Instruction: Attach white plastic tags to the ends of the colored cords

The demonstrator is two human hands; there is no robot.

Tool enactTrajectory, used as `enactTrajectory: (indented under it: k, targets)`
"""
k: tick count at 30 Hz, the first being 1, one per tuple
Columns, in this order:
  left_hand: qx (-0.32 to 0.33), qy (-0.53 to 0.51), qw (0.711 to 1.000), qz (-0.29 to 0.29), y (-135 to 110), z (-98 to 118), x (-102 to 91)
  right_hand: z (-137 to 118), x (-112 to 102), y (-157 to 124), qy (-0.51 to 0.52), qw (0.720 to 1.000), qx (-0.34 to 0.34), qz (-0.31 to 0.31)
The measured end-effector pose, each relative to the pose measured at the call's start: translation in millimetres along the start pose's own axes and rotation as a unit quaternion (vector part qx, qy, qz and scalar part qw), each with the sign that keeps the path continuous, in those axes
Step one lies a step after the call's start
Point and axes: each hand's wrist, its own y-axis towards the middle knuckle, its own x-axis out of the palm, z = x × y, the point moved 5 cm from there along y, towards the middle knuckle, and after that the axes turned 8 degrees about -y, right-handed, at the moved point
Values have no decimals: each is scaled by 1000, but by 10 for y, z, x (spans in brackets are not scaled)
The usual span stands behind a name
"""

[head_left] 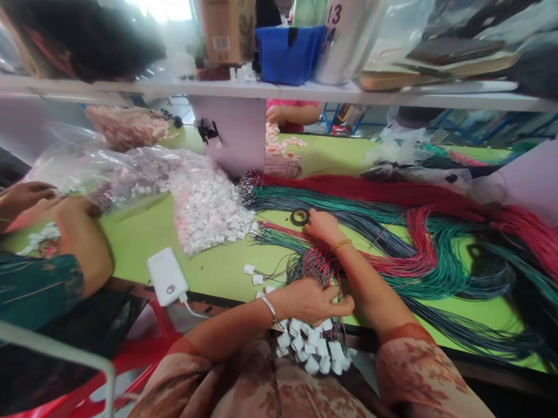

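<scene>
My right hand [323, 229] is closed at the edge of a roll of black tape [293, 218], just above the green table. Nearer to me, my left hand [307, 300] curls over a bundle of thin red, green and dark wires [320, 265]. White connectors [313, 347] on the ends of that bundle hang over the table's front edge, below the left hand. A few more white connectors [249, 269] lie to the left of the bundle. My left fingertips are partly hidden.
Long red, green and grey wires [424, 250] spread across the right side. A clear bag of white connectors [210, 200] and a white power bank [167, 277] with a cable lie left. A co-worker's arms [83, 232] work at far left. Overhead runs a shelf [173, 89] with a blue bin [288, 54].
</scene>
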Motion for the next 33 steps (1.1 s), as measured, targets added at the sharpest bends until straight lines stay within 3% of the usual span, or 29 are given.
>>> enactTrajectory:
  k: [4, 6, 8, 10, 12, 14, 16, 19, 24, 29, 31, 33]
  targets:
    - [15, -44, 997, 62, 9, -4, -149, 49, 44, -71, -41, 998, 46, -5]
    - [-42, -72, 991, 107, -49, -178, -246, 95, 63, -76, -45, 997, 70, 3]
    - [-184, -84, 965, 167, -202, -531, -337, 155, 63, -75, -36, 995, 91, 8]
    - [-357, -72, 906, 215, -459, -965, -379, 208, 34, -92, -22, 994, 109, 6]
    - [-492, -54, 847, 197, -718, -1350, -329, 204, -39, -145, -1, 993, 116, 25]
    - [-572, -45, 806, 146, -904, -1623, -224, 83, -133, -236, 33, 994, 79, 73]
    - [-596, -45, 795, 100, -983, -1762, -113, -178, -171, -358, 82, 991, -34, 101]
    - [-601, -36, 795, 73, -1006, -1792, -17, -610, -55, -584, 120, 965, -223, 67]
    - [-574, -40, 815, 75, -1043, -1699, -1, -681, 192, -780, 77, 968, -222, 90]
    - [-570, -96, 811, 88, -1147, -1640, 12, -604, 215, -856, 67, 959, -259, 96]
    - [-564, -121, 806, 134, -1183, -1644, -15, -605, 183, -860, 68, 958, -262, 97]
    - [-556, -157, 786, 220, -1236, -1671, -70, -607, 150, -852, 81, 957, -263, 93]
